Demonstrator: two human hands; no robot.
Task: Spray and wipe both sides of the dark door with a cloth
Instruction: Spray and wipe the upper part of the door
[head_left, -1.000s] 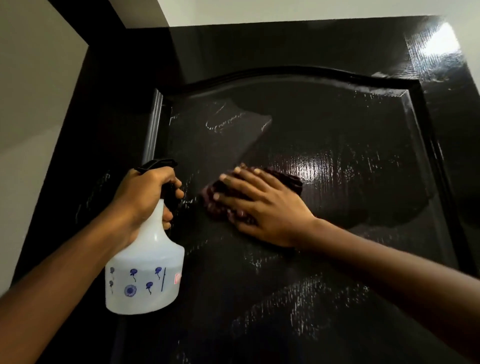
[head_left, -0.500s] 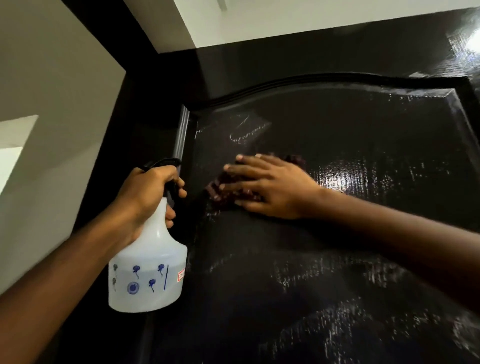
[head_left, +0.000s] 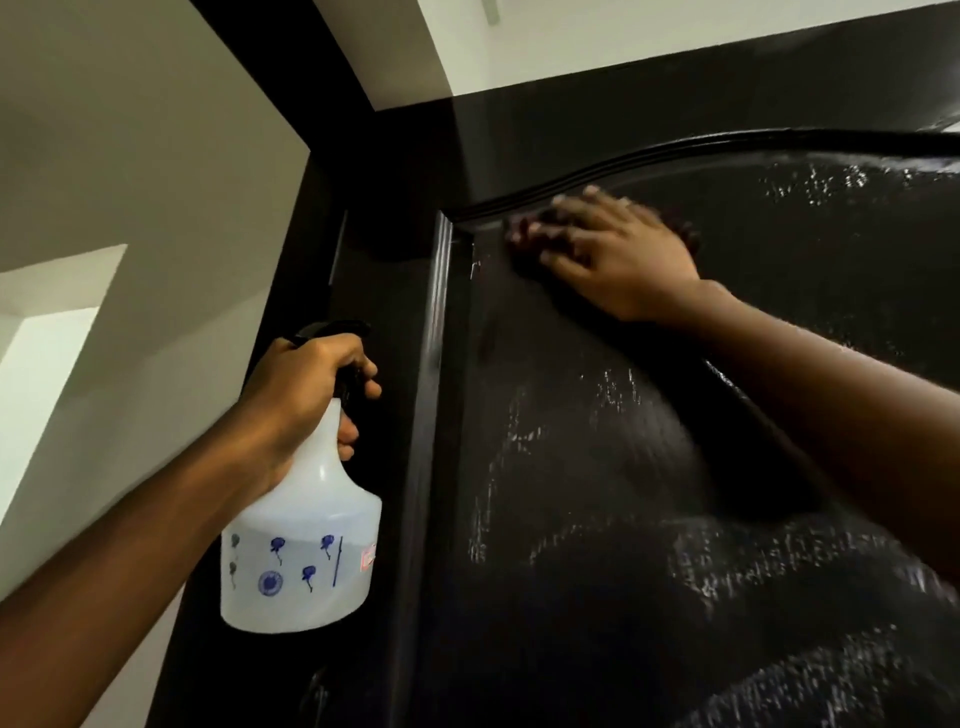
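Observation:
The glossy dark door (head_left: 597, 519) fills the right and centre, streaked with wet spray marks. My right hand (head_left: 618, 260) lies flat with spread fingers, pressing a dark maroon cloth (head_left: 522, 231) against the upper left corner of the door's recessed panel, just under the curved moulding; the hand is motion-blurred and hides most of the cloth. My left hand (head_left: 306, 384) grips the neck and black trigger head of a white spray bottle (head_left: 304, 551) with blue flower prints, held upright to the left of the panel, apart from the door face.
The black door frame (head_left: 322, 171) runs up along the left of the door. A pale wall (head_left: 130, 182) with a stepped recess lies further left, and a white ceiling (head_left: 571, 36) sits above the door's top edge.
My right hand has slid the cloth up and left, from the panel's middle to its top left corner. The view has tilted upward. The left hand keeps the bottle steady.

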